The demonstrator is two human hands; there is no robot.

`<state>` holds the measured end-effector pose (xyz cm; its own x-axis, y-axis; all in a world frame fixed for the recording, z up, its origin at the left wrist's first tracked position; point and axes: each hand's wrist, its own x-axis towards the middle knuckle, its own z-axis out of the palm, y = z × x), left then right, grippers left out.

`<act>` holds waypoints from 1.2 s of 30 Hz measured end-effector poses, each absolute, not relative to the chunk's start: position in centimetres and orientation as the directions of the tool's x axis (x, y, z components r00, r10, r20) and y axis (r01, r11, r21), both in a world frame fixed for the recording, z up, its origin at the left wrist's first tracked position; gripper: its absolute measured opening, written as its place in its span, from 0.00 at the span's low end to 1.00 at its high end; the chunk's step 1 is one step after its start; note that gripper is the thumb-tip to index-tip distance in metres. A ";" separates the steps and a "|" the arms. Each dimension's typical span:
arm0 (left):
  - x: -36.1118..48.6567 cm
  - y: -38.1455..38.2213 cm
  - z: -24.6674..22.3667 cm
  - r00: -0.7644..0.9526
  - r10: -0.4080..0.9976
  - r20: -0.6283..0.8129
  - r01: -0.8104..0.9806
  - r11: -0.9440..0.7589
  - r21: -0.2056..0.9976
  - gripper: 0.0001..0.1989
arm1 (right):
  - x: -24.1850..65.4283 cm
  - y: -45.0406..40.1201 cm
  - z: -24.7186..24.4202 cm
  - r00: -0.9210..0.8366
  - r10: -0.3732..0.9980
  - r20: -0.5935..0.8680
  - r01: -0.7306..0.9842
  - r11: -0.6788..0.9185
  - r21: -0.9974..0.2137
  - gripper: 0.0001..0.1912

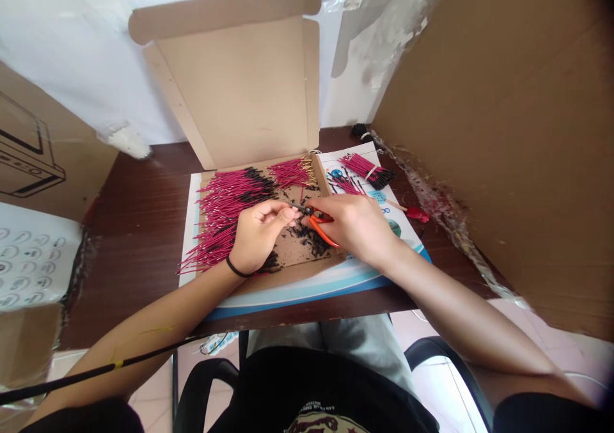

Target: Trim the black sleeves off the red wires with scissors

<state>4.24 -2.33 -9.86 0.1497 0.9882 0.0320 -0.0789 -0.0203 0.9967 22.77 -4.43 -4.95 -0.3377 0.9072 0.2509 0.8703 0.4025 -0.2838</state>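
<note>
Shirt (307, 388) at desk (139, 273) front edge | wire (301, 208) pinched by left hand (261, 235) against orange cutters (322, 229) gripped by right hand (357, 225) | red wires (230, 212) fanned in box (235, 94) for reach

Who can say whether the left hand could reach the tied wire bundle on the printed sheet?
Probably not easily: the left hand pinches a wire, and the right hand with orange-handled cutters lies in the way of the tied wire bundle.
</note>
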 end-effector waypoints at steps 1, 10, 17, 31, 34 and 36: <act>4.3 -2.3 -9.8 0.156 0.987 0.038 -0.094 -0.023 0.995 0.13 | 22.8 -4.4 -5.0 -0.326 0.903 0.280 0.865 0.404 -0.297 0.12; 4.3 -2.3 -9.5 0.191 0.979 0.073 -0.098 -0.055 0.994 0.12 | 23.1 -4.2 -5.1 -0.297 0.877 0.377 0.831 0.432 -0.350 0.15; 4.2 -2.4 -9.6 0.176 0.982 0.074 -0.053 -0.066 0.996 0.14 | 22.8 -4.5 -5.2 -0.327 0.877 0.352 0.818 0.449 -0.359 0.13; 4.2 -2.3 -9.8 0.175 0.981 0.086 -0.074 -0.074 0.995 0.12 | 22.7 -4.4 -5.3 -0.305 0.900 0.311 0.860 0.400 -0.317 0.13; 4.2 -2.3 -9.9 0.166 0.982 0.092 -0.093 -0.077 0.993 0.11 | 22.7 -4.5 -5.3 -0.279 0.878 0.388 0.848 0.415 -0.329 0.15; 4.2 -2.2 -10.0 0.163 0.982 0.091 -0.131 -0.070 0.989 0.11 | 22.7 -4.5 -5.3 -0.280 0.865 0.417 0.834 0.434 -0.341 0.15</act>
<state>4.18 -2.23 -10.00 0.1632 0.9824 0.0911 -0.1314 -0.0699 0.9889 22.68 -4.47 -5.27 -0.2797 0.8649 0.4169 0.8341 0.4339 -0.3406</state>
